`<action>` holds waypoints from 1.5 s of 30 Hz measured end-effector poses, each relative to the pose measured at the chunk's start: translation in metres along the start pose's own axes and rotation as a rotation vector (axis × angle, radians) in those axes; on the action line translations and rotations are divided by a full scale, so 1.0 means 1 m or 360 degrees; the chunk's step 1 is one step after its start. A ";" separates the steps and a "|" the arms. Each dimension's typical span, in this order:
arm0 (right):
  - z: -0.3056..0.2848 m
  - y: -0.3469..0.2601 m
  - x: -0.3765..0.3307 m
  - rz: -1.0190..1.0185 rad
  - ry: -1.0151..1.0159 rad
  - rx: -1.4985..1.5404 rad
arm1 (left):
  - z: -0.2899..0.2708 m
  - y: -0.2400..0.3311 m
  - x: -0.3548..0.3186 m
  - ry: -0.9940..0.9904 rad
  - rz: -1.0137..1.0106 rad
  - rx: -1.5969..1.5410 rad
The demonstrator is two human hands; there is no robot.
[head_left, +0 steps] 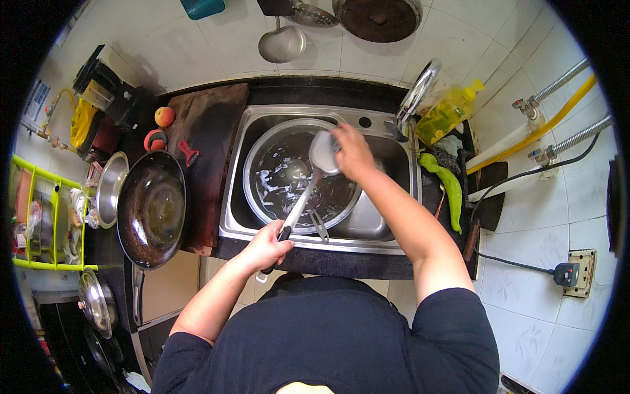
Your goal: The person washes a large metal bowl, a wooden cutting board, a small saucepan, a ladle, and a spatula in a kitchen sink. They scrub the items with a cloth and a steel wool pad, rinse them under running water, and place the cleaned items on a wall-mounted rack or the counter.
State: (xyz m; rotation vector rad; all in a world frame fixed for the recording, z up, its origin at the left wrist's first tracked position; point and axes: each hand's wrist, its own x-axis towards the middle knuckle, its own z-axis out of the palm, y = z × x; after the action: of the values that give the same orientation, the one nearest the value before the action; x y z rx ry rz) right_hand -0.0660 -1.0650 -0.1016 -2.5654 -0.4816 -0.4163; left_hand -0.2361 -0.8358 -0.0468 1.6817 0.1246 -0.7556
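Observation:
My left hand (268, 247) is closed around the black handle of a long metal cooking utensil (302, 205), held slantwise over the sink. Its pale, rounded head is blurred, so I cannot tell whether it is a ladle or a turner. At that head's right edge, my right hand (354, 154) is closed, its fingertips partly hidden and smeared by motion. Below both hands, a wide round metal basin (251, 187) with dark-looking water sits in the steel sink (231, 220). A grey slotted strip (319, 226) lies across the basin's near rim.
The faucet (420, 88), a yellow soap bottle (447, 117) and a long green pepper (449, 187) are on the right. Leftward lie a wooden board (210, 131), a red peeler (188, 153), an apple (165, 117), a black wok (154, 203) and a metal bowl (111, 190).

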 end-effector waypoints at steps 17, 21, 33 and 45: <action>0.098 0.116 -0.017 0.1494 0.0225 0.2061 | -0.016 -0.007 0.009 -0.0810 -0.0240 -0.1463; 0.071 0.141 -0.020 0.1125 0.0454 0.2418 | -0.015 -0.014 0.009 0.0363 0.0221 0.0608; -0.027 -0.031 -0.017 0.0021 -0.0278 0.0627 | -0.012 -0.042 -0.009 0.0783 0.0540 0.1179; -0.002 -0.052 -0.029 -0.0615 -0.0019 0.0312 | -0.004 -0.018 -0.001 0.0854 0.0511 0.1139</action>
State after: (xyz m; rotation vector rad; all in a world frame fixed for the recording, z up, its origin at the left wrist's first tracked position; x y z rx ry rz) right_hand -0.1139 -1.0308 -0.0895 -2.2850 -0.9786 -0.4603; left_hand -0.2434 -0.8271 -0.0609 2.4836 -0.0549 -0.0733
